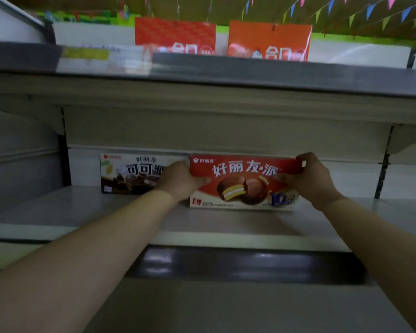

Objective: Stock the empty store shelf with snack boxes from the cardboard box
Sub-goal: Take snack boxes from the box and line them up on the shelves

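Observation:
A red snack box (243, 183) with chocolate pies printed on it stands upright on the pale shelf board (106, 212). My left hand (180, 181) grips its left end. My right hand (310, 179) grips its right end, fingers over the top corner. A brown cocoa-pie box (127, 174) stands upright against the back panel just to the left, partly hidden by my left hand. The cardboard box is out of view.
The shelf above (202, 75) overhangs close over the boxes and carries two orange-red gift boxes (175, 37) (269, 42) and a price label (87, 56). A lower shelf edge (226, 263) lies below my arms. Coloured bunting hangs overhead.

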### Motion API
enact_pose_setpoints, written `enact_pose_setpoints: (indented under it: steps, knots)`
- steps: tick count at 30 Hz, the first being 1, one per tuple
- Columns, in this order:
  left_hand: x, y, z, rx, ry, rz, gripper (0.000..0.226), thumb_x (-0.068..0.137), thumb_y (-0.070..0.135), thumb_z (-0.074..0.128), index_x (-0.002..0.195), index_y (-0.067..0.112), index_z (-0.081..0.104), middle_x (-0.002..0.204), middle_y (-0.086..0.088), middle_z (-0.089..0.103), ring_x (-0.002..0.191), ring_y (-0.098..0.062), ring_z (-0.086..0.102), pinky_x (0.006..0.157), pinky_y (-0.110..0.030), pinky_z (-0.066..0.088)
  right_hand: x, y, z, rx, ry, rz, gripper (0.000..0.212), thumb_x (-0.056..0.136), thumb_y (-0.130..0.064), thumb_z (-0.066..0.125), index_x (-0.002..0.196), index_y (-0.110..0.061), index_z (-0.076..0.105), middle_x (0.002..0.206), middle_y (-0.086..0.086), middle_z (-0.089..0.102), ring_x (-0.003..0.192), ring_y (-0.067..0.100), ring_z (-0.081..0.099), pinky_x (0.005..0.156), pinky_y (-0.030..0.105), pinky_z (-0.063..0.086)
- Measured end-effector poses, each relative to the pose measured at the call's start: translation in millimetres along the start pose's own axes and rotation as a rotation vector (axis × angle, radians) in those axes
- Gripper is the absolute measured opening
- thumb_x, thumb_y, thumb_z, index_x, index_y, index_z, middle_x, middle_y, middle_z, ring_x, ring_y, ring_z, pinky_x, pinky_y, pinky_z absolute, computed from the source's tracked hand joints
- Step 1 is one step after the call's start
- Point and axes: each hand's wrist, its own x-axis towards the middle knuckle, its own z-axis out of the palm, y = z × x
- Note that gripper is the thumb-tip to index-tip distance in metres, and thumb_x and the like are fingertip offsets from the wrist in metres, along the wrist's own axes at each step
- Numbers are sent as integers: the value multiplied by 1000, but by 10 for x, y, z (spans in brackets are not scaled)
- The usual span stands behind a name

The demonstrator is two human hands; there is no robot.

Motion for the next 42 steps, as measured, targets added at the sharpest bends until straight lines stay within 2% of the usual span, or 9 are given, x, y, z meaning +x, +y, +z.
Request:
enact_pose_setpoints:
  steps: [5, 8, 11, 17, 22, 26, 32, 39, 42]
  knots:
    - [-343, 33, -694, -5, -317, -212, 34, 82, 38, 73, 108, 27, 55, 107, 1, 69, 103, -20, 63, 87, -35, 52, -240, -347, -4, -117, -182, 7, 60, 72, -28, 84, 109, -15, 39, 108, 11, 54, 96, 33, 62, 81, 51, 56]
    - [-540, -113, -1093, 143, -224, -199, 62, 79, 47, 72, 129, 21, 49, 122, -1, 65, 102, -18, 63, 72, -27, 49, -491, -635, 205, -40, -255, -25, 58, 74, -24, 83, 110, -16, 39, 107, 8, 56, 94, 31, 62, 80, 51, 57]
    - [-666, -341, -1314, 388, -27, -228, 109, 77, 58, 68, 155, 17, 4, 149, -10, 41, 121, -28, 53, 82, -30, 48, -701, -951, 574, 6, -298, -111, 51, 79, -20, 78, 111, -15, 39, 109, 11, 60, 98, 34, 63, 82, 52, 55]
    - [-819, -741, -1387, 767, 128, -80, 114, 66, 80, 60, 151, 40, -5, 157, 4, -25, 145, -29, -22, 114, -61, 13, -905, -1492, 1074, 54, -483, -296, 49, 92, -53, 54, 118, -12, 47, 105, 0, 63, 98, 23, 63, 80, 35, 50]
    - [-619, -959, -1305, 683, 139, -11, 121, 64, 59, 78, 149, 29, -2, 155, 6, -6, 142, -30, -23, 111, -65, 21, -377, -1527, 1347, 90, -291, -267, 42, 94, -33, 61, 122, -3, 52, 113, 5, 57, 101, 21, 57, 76, 24, 40]
    - [-475, -1045, -1313, 652, 153, -17, 117, 64, 53, 82, 147, 27, 3, 152, 4, 2, 143, -31, -19, 113, -62, 21, -64, -1356, 1641, 205, -405, 39, 56, 81, -27, 78, 125, -4, 51, 116, 8, 54, 104, 24, 54, 70, 28, 43]
    - [-369, -1166, -1327, 574, 148, 35, 115, 61, 51, 85, 146, 29, 10, 150, 6, 8, 143, -27, -18, 113, -61, 21, 24, -1320, 1838, 386, -450, 216, 54, 70, -25, 85, 115, -9, 59, 115, 6, 64, 111, 25, 56, 99, 46, 44]
    - [-220, -1216, -1398, 619, 125, 32, 107, 65, 45, 85, 144, 23, 15, 151, -1, 14, 144, -35, -12, 115, -57, 24, 65, -1270, 1516, 238, -522, 170, 83, 72, -26, 84, 140, -13, 40, 134, 7, 49, 127, 28, 45, 99, 52, 43]
    - [-103, -1276, -1434, 658, 138, 34, 105, 68, 42, 84, 144, 19, 16, 152, -5, 16, 144, -40, -9, 116, -54, 21, 144, -977, 1189, 277, -452, 226, 104, 42, -37, 96, 132, -12, 51, 128, 9, 60, 117, 27, 54, 91, 50, 47]
